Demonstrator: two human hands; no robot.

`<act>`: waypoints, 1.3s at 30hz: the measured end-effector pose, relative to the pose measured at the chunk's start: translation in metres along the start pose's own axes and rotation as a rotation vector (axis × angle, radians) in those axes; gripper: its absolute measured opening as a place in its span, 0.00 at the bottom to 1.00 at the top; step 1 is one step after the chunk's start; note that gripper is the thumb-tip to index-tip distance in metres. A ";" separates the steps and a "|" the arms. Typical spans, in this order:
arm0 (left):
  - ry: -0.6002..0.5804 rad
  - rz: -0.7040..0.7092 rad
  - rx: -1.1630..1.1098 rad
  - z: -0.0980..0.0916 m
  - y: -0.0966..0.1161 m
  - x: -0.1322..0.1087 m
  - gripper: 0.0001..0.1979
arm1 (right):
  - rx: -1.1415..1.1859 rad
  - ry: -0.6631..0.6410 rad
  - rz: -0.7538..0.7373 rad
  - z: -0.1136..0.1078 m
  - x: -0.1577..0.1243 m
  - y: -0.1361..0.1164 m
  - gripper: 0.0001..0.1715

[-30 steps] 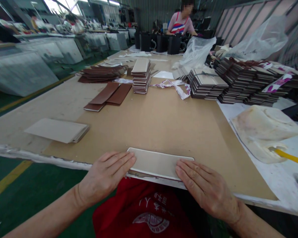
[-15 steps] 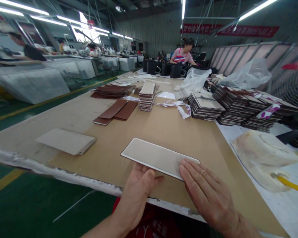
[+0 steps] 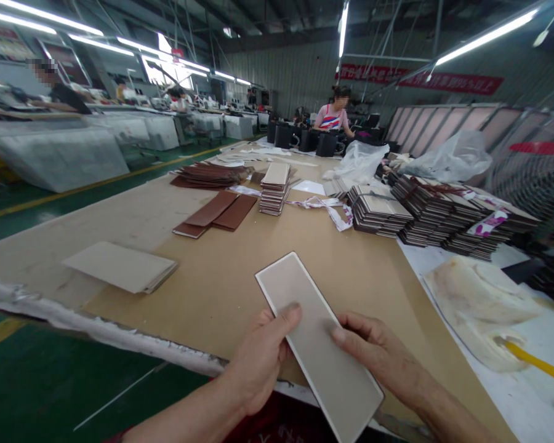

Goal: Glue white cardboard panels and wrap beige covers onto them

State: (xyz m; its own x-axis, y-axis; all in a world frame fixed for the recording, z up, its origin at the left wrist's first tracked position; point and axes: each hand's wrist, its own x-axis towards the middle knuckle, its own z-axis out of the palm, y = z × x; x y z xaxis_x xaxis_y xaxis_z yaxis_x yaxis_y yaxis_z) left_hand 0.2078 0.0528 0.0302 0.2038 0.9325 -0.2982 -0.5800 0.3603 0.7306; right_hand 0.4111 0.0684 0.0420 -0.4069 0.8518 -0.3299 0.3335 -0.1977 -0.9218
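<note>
A long beige panel with a pale border and dark edge (image 3: 321, 351) is held tilted over the table's front edge. My left hand (image 3: 263, 351) grips its left side, thumb on the beige face and fingers underneath. On its right side my right hand (image 3: 378, 351) pinches it, thumb on top, the other fingers partly hidden. To the left lies a small pile of beige panels (image 3: 120, 266). Brown panels (image 3: 212, 212) overlap farther back, beside a neat upright stack of beige panels (image 3: 276, 184).
Dark-edged stacks (image 3: 381, 209) and a clear plastic bag (image 3: 360, 161) fill the back right. A stained pale container (image 3: 480, 307) with a yellow handle (image 3: 540, 364) is at the right. A person (image 3: 333, 117) stands at the far end behind black items.
The panel has turned from nearly crosswise to steeply slanted and come closer to the body. My left thumb now lies on its face, and my right hand has shifted to its long side.
</note>
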 end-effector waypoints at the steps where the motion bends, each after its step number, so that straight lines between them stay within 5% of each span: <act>1: -0.018 -0.002 0.012 0.003 -0.001 0.000 0.18 | 0.128 -0.040 0.066 0.003 0.003 0.001 0.30; 6: -0.051 0.015 0.059 0.002 -0.002 0.005 0.19 | 0.387 0.021 0.124 0.013 0.003 0.009 0.29; 16: 0.030 0.167 0.040 -0.011 0.013 0.022 0.19 | 0.310 0.099 0.100 0.024 0.002 0.008 0.32; 28: -0.124 0.106 0.202 -0.015 0.023 0.032 0.23 | 0.499 0.211 -0.001 0.024 0.038 -0.012 0.28; 32: -0.082 0.063 0.199 -0.020 0.018 0.035 0.20 | 0.482 0.181 -0.036 0.023 0.047 -0.017 0.27; 39: -0.184 0.013 0.165 -0.027 0.014 0.029 0.17 | 0.304 0.267 -0.220 0.017 0.053 -0.049 0.26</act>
State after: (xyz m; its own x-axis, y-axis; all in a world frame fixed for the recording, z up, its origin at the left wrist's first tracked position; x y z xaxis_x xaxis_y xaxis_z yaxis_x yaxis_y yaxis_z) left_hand 0.1843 0.0845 0.0154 0.3461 0.9202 -0.1828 -0.4495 0.3337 0.8286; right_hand 0.3591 0.1153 0.0658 -0.1931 0.9768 -0.0928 -0.0169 -0.0979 -0.9950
